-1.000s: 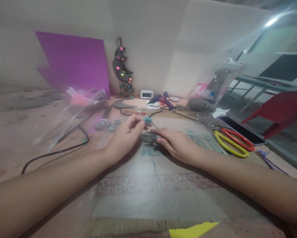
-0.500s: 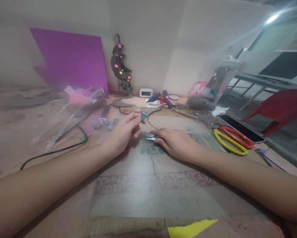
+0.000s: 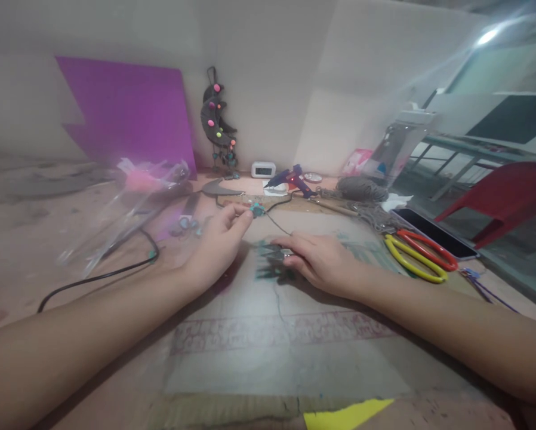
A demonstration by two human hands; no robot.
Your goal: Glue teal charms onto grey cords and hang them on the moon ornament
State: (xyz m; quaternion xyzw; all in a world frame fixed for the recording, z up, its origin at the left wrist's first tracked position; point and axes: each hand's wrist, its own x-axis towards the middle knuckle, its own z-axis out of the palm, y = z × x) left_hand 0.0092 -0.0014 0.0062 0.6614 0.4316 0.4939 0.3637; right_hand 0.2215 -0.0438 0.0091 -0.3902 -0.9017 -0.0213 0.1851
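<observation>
Small teal lobed ornament [image 3: 257, 209], on a thin dark grey string [image 3: 277, 225], was up at the left fingertips, raised in front of the dark-blue glue gun [image 3: 290, 177] as I saw it on the head feed. Key relation: it poked out just right of the left hand [image 3: 223, 239], thumb and forefinger pinching its near edge, so the left was the nearer hand. I got no clear long axis on the piece itself; the string gave the line instead, slanting down and right from it to the fingers of the right hand [image 3: 322, 260]. I couldn't tell whether those fingers gripped the string or only met it. They were curled around small pointed metal snips [image 3: 274, 252], tips leftward, sitting lower than the ornament and apart from it. Blade gap too blurred for me to call. Looks: bright teal, darker patches toward the middle, knobbly outline, soft focus; I judged it light and easy to twist in a pinch. Both hands sat over the clear plastic sheet [image 3: 290, 370], with yellow-and-red-handled scissors [image 3: 415, 260] untouched beyond the right wrist.
</observation>
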